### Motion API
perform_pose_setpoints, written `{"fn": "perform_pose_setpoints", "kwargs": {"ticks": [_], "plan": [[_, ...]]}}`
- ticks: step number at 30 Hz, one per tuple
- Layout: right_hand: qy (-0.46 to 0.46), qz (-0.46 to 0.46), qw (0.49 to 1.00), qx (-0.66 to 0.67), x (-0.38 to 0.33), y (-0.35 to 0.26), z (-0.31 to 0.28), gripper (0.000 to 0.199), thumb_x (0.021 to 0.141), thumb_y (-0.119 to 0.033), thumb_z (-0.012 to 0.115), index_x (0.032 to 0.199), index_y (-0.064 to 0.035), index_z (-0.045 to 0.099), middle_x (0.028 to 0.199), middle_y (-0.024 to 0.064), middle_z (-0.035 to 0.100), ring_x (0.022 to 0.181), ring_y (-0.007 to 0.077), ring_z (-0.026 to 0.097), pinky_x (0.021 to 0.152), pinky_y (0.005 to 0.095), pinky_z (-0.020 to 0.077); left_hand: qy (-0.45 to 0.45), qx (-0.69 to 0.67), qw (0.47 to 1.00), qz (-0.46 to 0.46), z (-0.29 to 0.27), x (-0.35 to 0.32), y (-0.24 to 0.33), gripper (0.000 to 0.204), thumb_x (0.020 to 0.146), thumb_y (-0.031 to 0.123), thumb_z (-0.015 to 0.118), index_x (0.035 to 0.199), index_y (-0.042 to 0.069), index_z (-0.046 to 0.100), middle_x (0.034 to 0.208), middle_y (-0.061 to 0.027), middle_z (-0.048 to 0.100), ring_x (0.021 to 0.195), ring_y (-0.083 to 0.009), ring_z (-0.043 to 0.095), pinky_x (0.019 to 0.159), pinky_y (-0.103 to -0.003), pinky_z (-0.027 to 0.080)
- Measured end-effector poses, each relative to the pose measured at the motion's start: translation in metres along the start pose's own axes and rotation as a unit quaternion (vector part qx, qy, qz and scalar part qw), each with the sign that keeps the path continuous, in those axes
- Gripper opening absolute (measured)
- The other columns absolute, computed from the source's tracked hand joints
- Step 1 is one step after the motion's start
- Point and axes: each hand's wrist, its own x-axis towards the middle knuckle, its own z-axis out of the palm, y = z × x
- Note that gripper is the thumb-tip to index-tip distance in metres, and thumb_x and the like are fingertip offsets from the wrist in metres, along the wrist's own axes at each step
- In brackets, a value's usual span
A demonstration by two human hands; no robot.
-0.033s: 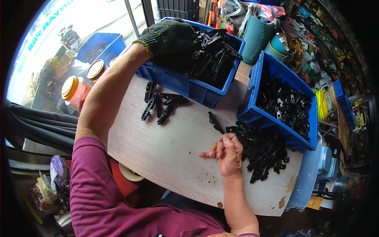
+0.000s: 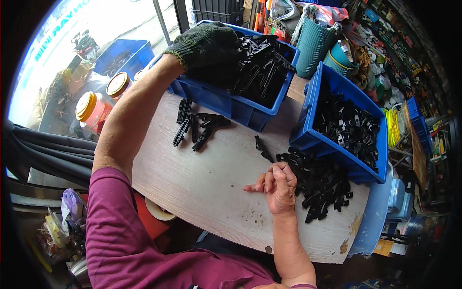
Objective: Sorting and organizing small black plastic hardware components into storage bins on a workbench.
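My left hand, in a dark knitted glove, reaches into the far blue crate, which is heaped with long black plastic parts. Its fingers are lost against the dark parts, so whether they grip one is hidden. Over the table, my right hand is bare and holds nothing visible. One finger points left while the others bend loosely. Just beside it lies a pile of small black plastic pieces. A single black piece rests beyond the hand. Several black parts lie in front of the far crate.
A second blue crate of small black pieces stands at the right. Lidded jars are at the left by the window. Stacked green baskets rise behind the crates. The pale table has a worn, chipped near edge.
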Motion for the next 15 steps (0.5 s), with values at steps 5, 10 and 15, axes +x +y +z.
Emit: {"fn": "perform_pose_setpoints", "kwargs": {"ticks": [5,10,15], "plan": [[-0.006,-0.005,1.0,-0.004,0.0,0.0,0.002,0.02,0.101,-0.02,0.048,0.095,-0.0016,0.055,0.058,0.0013,0.041,0.059,0.0156,0.057,0.067,0.0545,0.063,0.076,0.113,0.99,-0.024,-0.005,-0.009,0.028,0.024,0.087,0.027,0.07,0.1,0.007,0.07,0.1,-0.016,0.067,0.094,-0.0357,0.064,0.081,-0.044,0.053],[0.005,-0.007,0.999,-0.045,0.001,0.001,0.003,0.024,0.102,-0.026,0.048,0.09,-0.0051,0.05,0.058,0.002,0.039,0.059,0.0162,0.054,0.065,0.0576,0.0625,0.213,0.195,0.958,0.003,-0.006,-0.021,0.03,0.026,0.084,0.033,0.069,0.097,0.011,0.07,0.095,-0.0134,0.066,0.095,-0.0353,0.064,0.082,-0.046,0.052],[0.006,-0.008,1.0,-0.029,-0.001,0.0,0.005,0.022,0.101,-0.023,0.049,0.092,-0.0035,0.052,0.058,0.0015,0.04,0.059,0.0159,0.055,0.066,0.0562,0.0628,0.269,0.12,0.952,-0.081,0.001,-0.072,0.035,0.026,0.082,0.029,0.072,0.102,0.013,0.068,0.098,-0.0113,0.066,0.096,-0.0339,0.063,0.084,-0.046,0.051]]}}
